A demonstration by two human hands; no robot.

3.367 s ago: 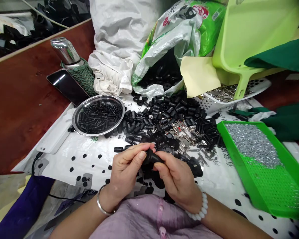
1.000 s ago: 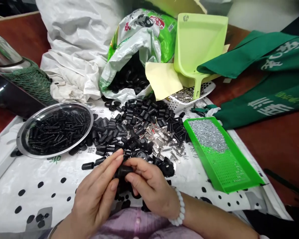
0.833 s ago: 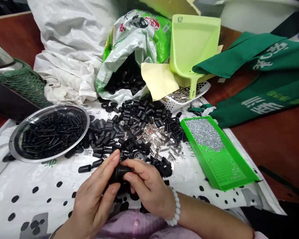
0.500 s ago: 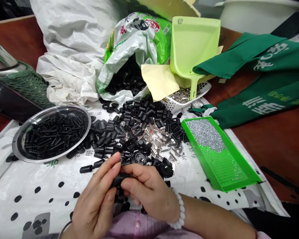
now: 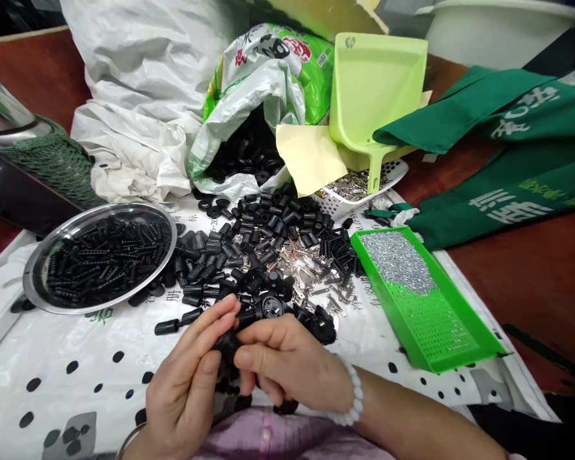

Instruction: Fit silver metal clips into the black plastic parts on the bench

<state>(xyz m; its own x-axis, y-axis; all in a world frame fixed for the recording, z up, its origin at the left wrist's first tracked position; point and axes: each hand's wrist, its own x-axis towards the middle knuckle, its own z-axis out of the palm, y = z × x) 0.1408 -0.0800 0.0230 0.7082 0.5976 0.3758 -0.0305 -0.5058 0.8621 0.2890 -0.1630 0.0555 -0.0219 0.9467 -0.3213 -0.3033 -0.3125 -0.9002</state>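
My left hand (image 5: 182, 380) is closed around a small black plastic part (image 5: 227, 346), held between its thumb and long straight fingers. From the other side my right hand (image 5: 299, 367) meets the same part with thumb and forefinger; its other fingers curl beneath. Most of the part is hidden by the fingers, so its exact kind does not show. Just beyond the hands lies a heap of black plastic sleeves (image 5: 206, 246), with black round pieces (image 5: 272, 305) at its near side. Small metal strips (image 5: 306, 271) are scattered among them.
A steel dish (image 5: 29, 291) of ridged black pieces stands left. On the right lies a green tray (image 5: 424, 338) with tiny silvery pieces. Behind are an open bag (image 5: 278, 96) of black parts, a light green dustpan (image 5: 378, 89), a white basket (image 5: 333, 204) and green cloth (image 5: 517, 185).
The right hand has shifted slightly right, its fingertips loosening a little around the black part. The part sits more upright in the left hand. The view has moved slightly.
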